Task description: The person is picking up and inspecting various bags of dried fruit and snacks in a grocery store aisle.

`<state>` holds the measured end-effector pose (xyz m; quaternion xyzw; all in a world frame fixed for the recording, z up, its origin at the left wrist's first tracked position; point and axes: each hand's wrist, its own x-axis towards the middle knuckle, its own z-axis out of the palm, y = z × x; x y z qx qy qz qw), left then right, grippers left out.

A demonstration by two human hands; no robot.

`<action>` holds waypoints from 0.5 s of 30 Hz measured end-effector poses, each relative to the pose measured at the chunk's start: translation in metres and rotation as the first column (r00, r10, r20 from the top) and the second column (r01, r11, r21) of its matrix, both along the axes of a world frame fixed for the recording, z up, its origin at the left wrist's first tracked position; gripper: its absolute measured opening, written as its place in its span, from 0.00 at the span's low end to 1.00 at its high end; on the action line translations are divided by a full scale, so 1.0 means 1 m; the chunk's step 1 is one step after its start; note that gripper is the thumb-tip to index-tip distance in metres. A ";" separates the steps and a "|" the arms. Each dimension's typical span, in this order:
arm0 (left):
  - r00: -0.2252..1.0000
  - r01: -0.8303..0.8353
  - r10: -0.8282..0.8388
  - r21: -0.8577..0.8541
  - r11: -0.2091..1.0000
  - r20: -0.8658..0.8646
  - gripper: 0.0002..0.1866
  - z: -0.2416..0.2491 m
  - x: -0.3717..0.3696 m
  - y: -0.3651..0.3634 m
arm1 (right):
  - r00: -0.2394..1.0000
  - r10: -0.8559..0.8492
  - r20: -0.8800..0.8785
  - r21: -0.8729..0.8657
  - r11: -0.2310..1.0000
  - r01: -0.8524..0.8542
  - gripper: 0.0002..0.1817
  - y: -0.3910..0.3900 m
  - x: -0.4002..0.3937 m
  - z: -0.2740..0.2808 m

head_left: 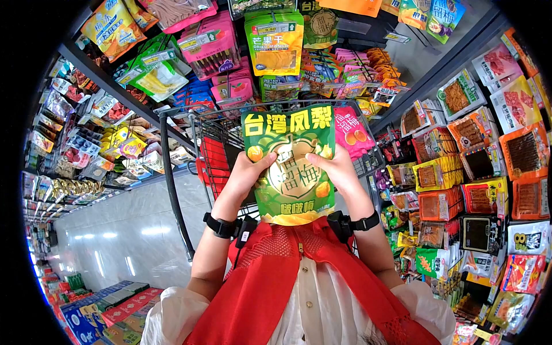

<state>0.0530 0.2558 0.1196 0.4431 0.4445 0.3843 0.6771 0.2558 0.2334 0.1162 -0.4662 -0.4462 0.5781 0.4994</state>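
A green snack bag with yellow and white Chinese lettering is held upright in front of my chest, its printed face toward me. My left hand grips its left edge, thumb across the front and fingers hidden behind. On the opposite edge, my right hand holds it the same way. Behind the bag stands a black wire shopping cart. A pink snack bag shows beside the green one, over the cart's right side.
Hanging snack packs crowd the rack ahead, among them a dried mango bag. Shelves of packaged snacks line the right; more racks stand left. Grey tiled floor shows at left, with stacked boxes below. The cart handle curves at left.
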 end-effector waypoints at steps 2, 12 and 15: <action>1.000 0.004 -0.003 0.015 1.000 -0.014 0.13 0.005 -0.001 0.001 | 1.000 0.006 0.023 -0.011 1.000 -0.005 0.15 0.000 0.000 0.000; 0.993 -0.080 0.086 0.063 0.995 -0.085 0.14 0.002 -0.008 0.011 | 0.998 0.036 -0.053 0.021 0.999 -0.035 0.15 0.003 0.001 -0.004; 0.961 -0.264 0.254 0.096 0.960 0.108 0.14 0.002 -0.012 0.022 | 0.995 0.101 -0.006 0.008 0.995 -0.101 0.16 0.003 0.004 -0.007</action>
